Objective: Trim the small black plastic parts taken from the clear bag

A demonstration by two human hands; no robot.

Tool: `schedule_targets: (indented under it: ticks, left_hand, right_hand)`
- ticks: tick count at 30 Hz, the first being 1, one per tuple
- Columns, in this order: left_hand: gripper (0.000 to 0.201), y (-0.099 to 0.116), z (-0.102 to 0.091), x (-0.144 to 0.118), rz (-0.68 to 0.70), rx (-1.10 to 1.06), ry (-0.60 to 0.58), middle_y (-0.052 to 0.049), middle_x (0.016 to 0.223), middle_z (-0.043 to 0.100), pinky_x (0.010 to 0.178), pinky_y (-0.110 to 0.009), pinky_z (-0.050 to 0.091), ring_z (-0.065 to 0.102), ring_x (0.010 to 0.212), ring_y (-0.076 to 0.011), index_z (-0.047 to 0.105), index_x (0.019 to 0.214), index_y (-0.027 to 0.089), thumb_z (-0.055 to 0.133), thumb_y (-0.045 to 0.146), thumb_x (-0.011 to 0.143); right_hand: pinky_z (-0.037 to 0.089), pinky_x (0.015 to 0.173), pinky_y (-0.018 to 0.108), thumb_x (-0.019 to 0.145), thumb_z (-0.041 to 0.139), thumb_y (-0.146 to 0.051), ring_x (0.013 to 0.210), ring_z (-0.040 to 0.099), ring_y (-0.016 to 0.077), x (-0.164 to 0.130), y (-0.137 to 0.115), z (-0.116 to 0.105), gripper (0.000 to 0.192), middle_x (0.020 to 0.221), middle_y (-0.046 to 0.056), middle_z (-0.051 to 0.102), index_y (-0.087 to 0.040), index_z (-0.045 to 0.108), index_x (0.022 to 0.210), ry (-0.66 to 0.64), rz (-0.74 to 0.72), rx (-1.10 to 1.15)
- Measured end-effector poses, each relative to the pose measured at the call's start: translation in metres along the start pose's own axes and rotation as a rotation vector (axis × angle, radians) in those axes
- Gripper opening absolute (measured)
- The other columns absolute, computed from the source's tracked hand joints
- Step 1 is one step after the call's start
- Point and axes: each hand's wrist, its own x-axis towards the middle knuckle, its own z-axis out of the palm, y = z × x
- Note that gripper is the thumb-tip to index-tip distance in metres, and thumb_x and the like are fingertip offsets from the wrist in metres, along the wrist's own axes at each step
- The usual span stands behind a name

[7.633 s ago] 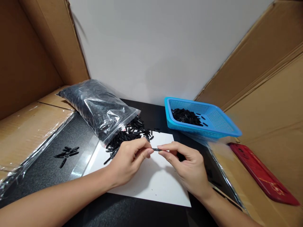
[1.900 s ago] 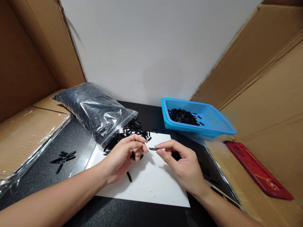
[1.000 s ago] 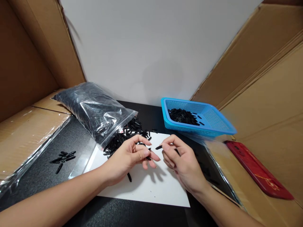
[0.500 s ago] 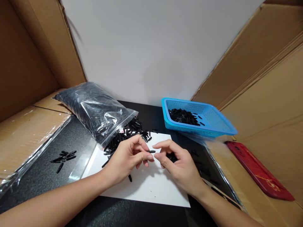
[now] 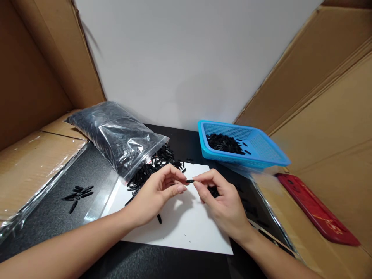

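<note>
Upper left of centre: clear bag [image 5: 116,133] lying open-mouthed toward the white sheet [image 5: 186,224], black pieces [image 5: 154,164] spilling out, liable to slide farther if nudged by a wrist; right of centre, blue basket [image 5: 244,147] with more pieces, well apart from both hands. At frame centre, left hand [image 5: 154,193] and right hand [image 5: 222,203] meeting fingertip to fingertip, each closed in a pinch on one end of a single small black piece [image 5: 190,181] held just above the sheet. Slim, smooth and barely gripped, so likely to flick away and vanish against the black tabletop [image 5: 72,174] or among the strays, such as the lone piece [image 5: 159,219] under the left wrist.
</note>
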Motion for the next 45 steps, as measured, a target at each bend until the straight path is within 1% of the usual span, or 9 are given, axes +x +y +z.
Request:
schedule_targets:
  ticks: [7, 18, 26, 30, 33, 36, 39, 42, 45]
  left_hand:
    - [0.009, -0.004, -0.001, 0.002, -0.032, -0.124, -0.025, -0.004, 0.086, 0.073, 0.085, -0.028, 0.05, 0.07, 0.089, -0.0165, 0.066, 0.09, 0.016, 0.067, 0.023, 0.086]
    - [0.022, 0.001, 0.001, 0.003, -0.086, -0.209, 0.044, -0.005, 0.07, 0.075, 0.059, -0.021, 0.056, 0.073, 0.062, -0.0148, 0.06, 0.08, 0.014, 0.077, 0.028, 0.079]
    - [0.014, 0.0, 0.002, 0.002, -0.043, -0.13, 0.041, -0.005, 0.081, 0.077, 0.072, -0.022, 0.056, 0.074, 0.075, -0.014, 0.062, 0.083, 0.014, 0.072, 0.024, 0.083]
    - [0.009, -0.002, 0.001, 0.0, -0.01, -0.056, 0.043, -0.002, 0.077, 0.075, 0.074, -0.024, 0.054, 0.072, 0.075, -0.0131, 0.062, 0.086, 0.015, 0.068, 0.021, 0.085]
    - [0.006, -0.003, 0.0, -0.001, 0.008, 0.006, 0.025, -0.003, 0.08, 0.074, 0.075, -0.025, 0.053, 0.071, 0.079, -0.0139, 0.062, 0.088, 0.016, 0.065, 0.021, 0.087]
    - [0.005, -0.003, 0.0, -0.001, 0.028, 0.076, 0.001, -0.003, 0.083, 0.072, 0.073, -0.026, 0.051, 0.068, 0.079, -0.0143, 0.061, 0.088, 0.017, 0.062, 0.022, 0.089]
    - [0.005, -0.003, -0.003, 0.0, 0.098, 0.283, 0.011, -0.003, 0.086, 0.069, 0.073, -0.029, 0.048, 0.064, 0.082, -0.0162, 0.06, 0.091, 0.018, 0.058, 0.023, 0.092]
    - [0.009, -0.007, -0.008, 0.001, 0.24, 0.811, 0.046, -0.005, 0.095, 0.065, 0.078, -0.037, 0.044, 0.057, 0.09, -0.0219, 0.062, 0.096, 0.018, 0.064, 0.024, 0.089]
    - [0.027, -0.013, -0.013, 0.004, 0.284, 1.307, 0.044, -0.008, 0.099, 0.061, 0.076, -0.041, 0.041, 0.05, 0.092, -0.0276, 0.063, 0.1, 0.017, 0.074, 0.034, 0.081]
  right_hand:
    - [0.037, 0.05, 0.025, 0.095, 0.055, -0.04, 0.052, 0.05, 0.013, 0.001, -0.002, 0.0, 0.026, 0.056, -0.004, 0.052, -0.022, 0.057, 0.076, -0.035, 0.117, 0.127]
    - [0.036, 0.053, 0.025, 0.093, 0.06, -0.042, 0.051, 0.043, 0.011, 0.0, -0.002, 0.002, 0.03, 0.055, -0.005, 0.05, -0.021, 0.054, 0.072, -0.037, 0.155, 0.244]
    - [0.015, 0.035, 0.019, 0.082, 0.059, -0.041, 0.035, 0.021, 0.0042, 0.012, -0.007, -0.006, 0.028, 0.053, -0.004, 0.056, -0.021, 0.046, 0.068, -0.089, 0.49, 0.942]
    - [0.014, 0.036, 0.018, 0.083, 0.067, -0.044, 0.036, 0.022, 0.0031, 0.012, -0.001, -0.004, 0.034, 0.052, -0.006, 0.054, -0.02, 0.048, 0.068, -0.108, 0.5, 0.771]
    - [0.028, 0.043, 0.02, 0.081, 0.072, -0.037, 0.044, 0.038, 0.0079, 0.008, 0.003, -0.001, 0.02, 0.053, -0.007, 0.051, -0.02, 0.063, 0.083, -0.079, 0.331, 0.425]
    - [0.041, 0.06, 0.025, 0.084, 0.069, -0.03, 0.061, 0.054, 0.0136, 0.005, 0.002, -0.001, 0.011, 0.065, -0.001, 0.063, -0.02, 0.072, 0.09, -0.092, 0.131, 0.151]
    - [0.042, 0.062, 0.026, 0.088, 0.065, -0.03, 0.064, 0.056, 0.0145, 0.006, 0.002, -0.002, 0.014, 0.071, 0.001, 0.067, -0.02, 0.072, 0.081, -0.092, 0.113, 0.13]
    - [0.037, 0.053, 0.024, 0.086, 0.068, -0.036, 0.054, 0.047, 0.0116, 0.007, 0.006, -0.002, 0.023, 0.059, -0.003, 0.056, -0.019, 0.066, 0.071, -0.037, 0.188, 0.228]
    - [0.029, 0.046, 0.023, 0.085, 0.069, -0.044, 0.048, 0.036, 0.0091, 0.006, 0.01, 0.0, 0.034, 0.052, -0.006, 0.046, -0.019, 0.058, 0.066, -0.016, 0.265, 0.337]
